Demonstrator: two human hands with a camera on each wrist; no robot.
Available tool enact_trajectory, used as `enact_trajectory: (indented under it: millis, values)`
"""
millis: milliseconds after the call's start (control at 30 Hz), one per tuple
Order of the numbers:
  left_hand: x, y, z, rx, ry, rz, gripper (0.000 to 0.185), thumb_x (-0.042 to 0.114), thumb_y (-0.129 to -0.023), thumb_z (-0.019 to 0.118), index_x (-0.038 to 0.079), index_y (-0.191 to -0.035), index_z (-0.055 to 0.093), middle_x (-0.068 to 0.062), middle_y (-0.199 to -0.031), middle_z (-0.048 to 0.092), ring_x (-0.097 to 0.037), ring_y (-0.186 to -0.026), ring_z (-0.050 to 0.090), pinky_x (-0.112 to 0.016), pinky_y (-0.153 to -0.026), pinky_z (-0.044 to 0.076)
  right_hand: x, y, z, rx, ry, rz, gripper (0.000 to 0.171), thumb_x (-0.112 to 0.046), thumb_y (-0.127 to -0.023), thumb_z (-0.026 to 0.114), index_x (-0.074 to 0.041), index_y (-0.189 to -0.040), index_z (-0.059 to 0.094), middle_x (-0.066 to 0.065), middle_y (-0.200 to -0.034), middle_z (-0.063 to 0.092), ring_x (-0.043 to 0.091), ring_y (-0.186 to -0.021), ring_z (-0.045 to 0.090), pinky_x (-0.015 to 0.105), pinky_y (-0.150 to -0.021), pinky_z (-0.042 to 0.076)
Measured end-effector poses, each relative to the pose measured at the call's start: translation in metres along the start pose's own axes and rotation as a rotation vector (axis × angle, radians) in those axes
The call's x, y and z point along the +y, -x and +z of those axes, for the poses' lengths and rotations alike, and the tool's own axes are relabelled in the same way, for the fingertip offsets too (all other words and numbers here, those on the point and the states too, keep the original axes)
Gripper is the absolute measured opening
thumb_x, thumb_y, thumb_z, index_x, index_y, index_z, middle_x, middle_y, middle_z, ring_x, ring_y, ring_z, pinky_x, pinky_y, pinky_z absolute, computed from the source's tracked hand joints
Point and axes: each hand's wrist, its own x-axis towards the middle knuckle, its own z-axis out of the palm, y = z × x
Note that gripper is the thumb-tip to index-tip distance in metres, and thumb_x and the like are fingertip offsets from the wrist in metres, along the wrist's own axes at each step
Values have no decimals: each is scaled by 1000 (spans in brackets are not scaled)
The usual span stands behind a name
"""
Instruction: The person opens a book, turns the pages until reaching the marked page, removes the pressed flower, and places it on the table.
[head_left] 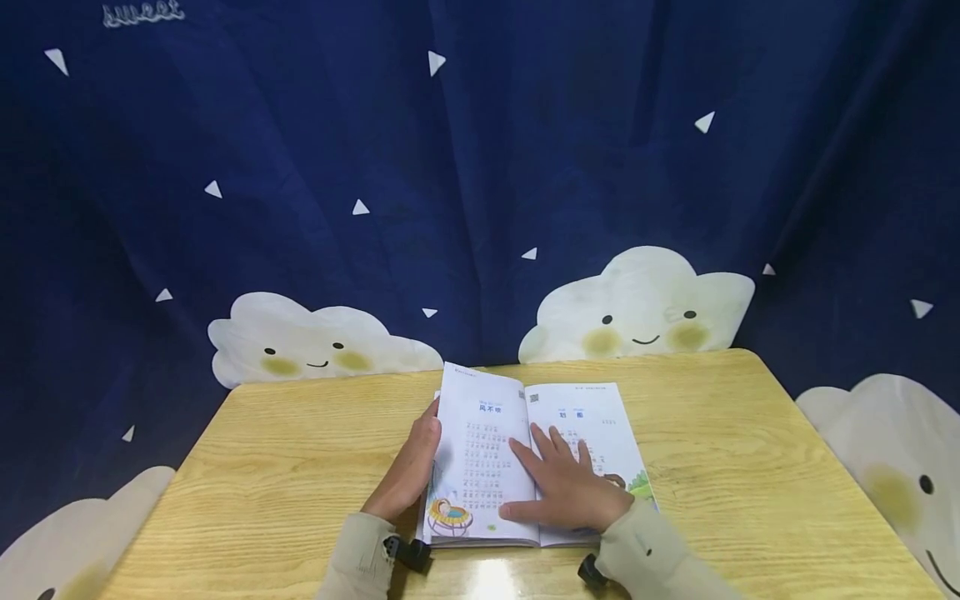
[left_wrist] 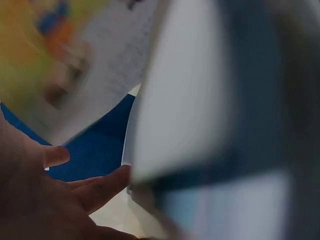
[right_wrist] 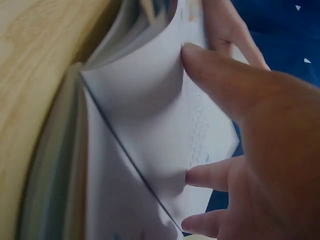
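Note:
An open picture book [head_left: 487, 450] with printed text lies on the wooden table [head_left: 300, 450] near its front edge. My left hand [head_left: 416, 462] rests along the outer edge of the left page, fingers straight against the slightly raised sheet. In the left wrist view my left hand [left_wrist: 45, 195] lies under blurred pages [left_wrist: 185, 100]. My right hand [head_left: 566, 487] lies flat across the gutter and the right page, fingers spread. Close up, my right hand [right_wrist: 270, 150] presses a curved white page [right_wrist: 145, 115] with thumb and fingertips, and the left hand's fingers [right_wrist: 227, 27] show beyond that page.
A dark blue curtain [head_left: 480, 167] printed with smiling clouds and small white triangles hangs right behind the table. Bare wood [head_left: 750, 467] stretches on both sides of the book. The table edge [right_wrist: 30, 60] runs beside the book's spine side.

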Motion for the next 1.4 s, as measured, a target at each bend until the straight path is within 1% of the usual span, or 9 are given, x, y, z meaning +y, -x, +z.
enact_trajectory:
  millis: [133,333,433,533,633,767,933,1133,1400]
  values:
    - [2,1,3,35,-39,-59,60,45,-104,29,19,-156,14,-11,-158,17,-30,-144,18,-57,-113,17,0,-2,5,16,50,32,95,-76,-75,59,-21,-149,38,21,-158,18,47,-143,11,73,-105,5]
    - [0,1,7,29,-115,1,70,49,-99,45,21,-156,16,-12,-158,16,-33,-143,22,-60,-110,21,-2,-4,8,53,94,52,93,-76,-72,62,-24,-147,43,20,-155,26,47,-141,18,74,-104,10]
    - [-1,3,7,11,-163,12,74,53,-94,53,25,-155,22,-12,-159,13,-34,-143,21,-63,-108,24,-2,-4,9,56,96,55,93,-76,-71,63,-25,-147,43,19,-154,28,47,-141,20,74,-104,11]
    - [-1,4,9,-20,-228,29,77,57,-88,59,27,-152,30,-11,-160,12,-36,-145,15,-69,-104,24,-2,-4,11,66,108,51,94,-77,-71,62,-25,-147,43,20,-154,28,47,-140,20,74,-104,11]
    - [-2,4,10,-60,-280,51,78,61,-84,63,29,-150,35,-6,-162,11,-35,-147,6,-74,-103,16,-2,-5,13,78,133,42,94,-78,-70,61,-26,-147,43,20,-154,29,48,-140,21,75,-103,11]
    - [-4,5,12,-129,-305,89,78,60,-81,67,34,-148,38,-3,-162,11,-34,-147,2,-79,-100,2,-2,-5,16,90,158,34,95,-79,-70,60,-25,-147,43,21,-153,30,48,-140,22,76,-102,13]
    - [-5,6,13,-228,-327,112,84,60,-77,71,33,-149,37,-4,-162,8,-38,-146,-2,-79,-97,-8,-2,-4,16,93,165,30,95,-79,-71,59,-25,-147,43,20,-153,30,48,-139,23,75,-102,14]
    - [-8,7,14,-292,-386,79,91,67,-73,70,34,-150,35,-1,-162,9,-40,-146,-3,-76,-99,-12,-2,-4,16,105,193,16,94,-80,-72,58,-25,-147,43,20,-152,32,48,-137,26,76,-100,18]
    - [-8,7,17,-346,-458,57,90,72,-75,63,37,-151,31,1,-162,11,-36,-146,-7,-73,-101,-14,-1,-3,13,68,164,21,96,-81,-72,55,-25,-148,40,20,-154,28,48,-139,23,76,-101,14]
